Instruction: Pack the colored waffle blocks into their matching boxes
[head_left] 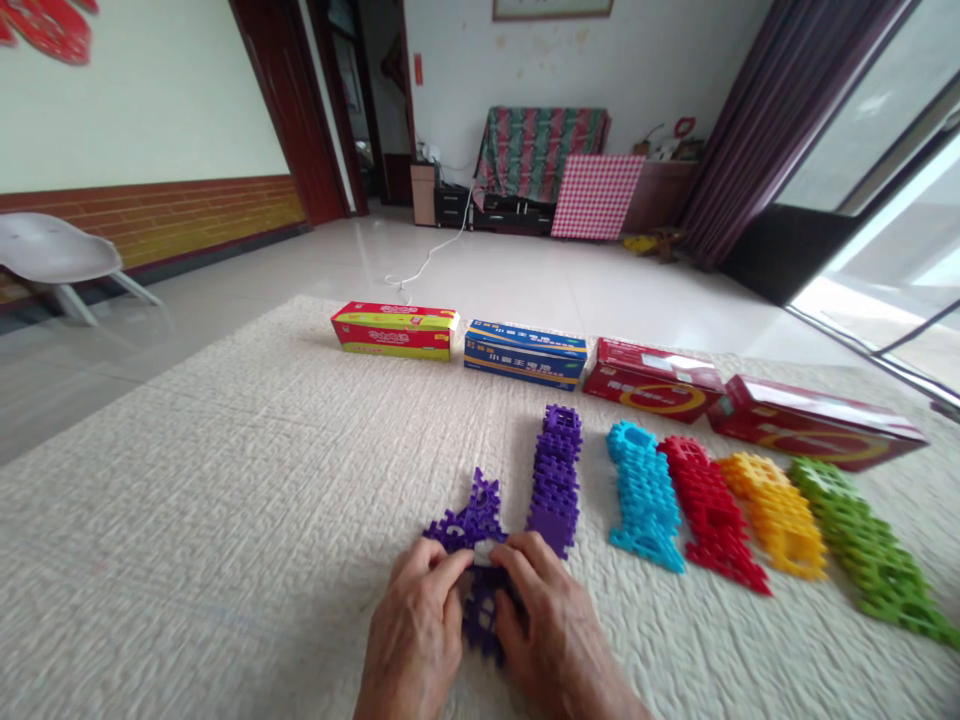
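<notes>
My left hand (421, 625) and my right hand (551, 625) meet low in the middle of the view, both closed on a purple interlocking plastic piece (480, 612) with notched edges. My fingers cover part of it. Just beyond my fingertips lies a loose group of purple pieces (471, 518), some of them pointed. Whether these touch the held piece I cannot tell. A row of overlapping purple pieces (556, 470) runs away from my right hand. Further right lie matching rows in blue (646, 495), red (712, 512), yellow (776, 512) and green (870, 545).
Along the mat's (247, 480) far side stand a red and yellow box (396, 332), a blue box (525, 355) and two dark red boxes (652, 382). A white chair (56, 250) is at the left. A cloth-covered cabinet (540, 150) stands against the back wall.
</notes>
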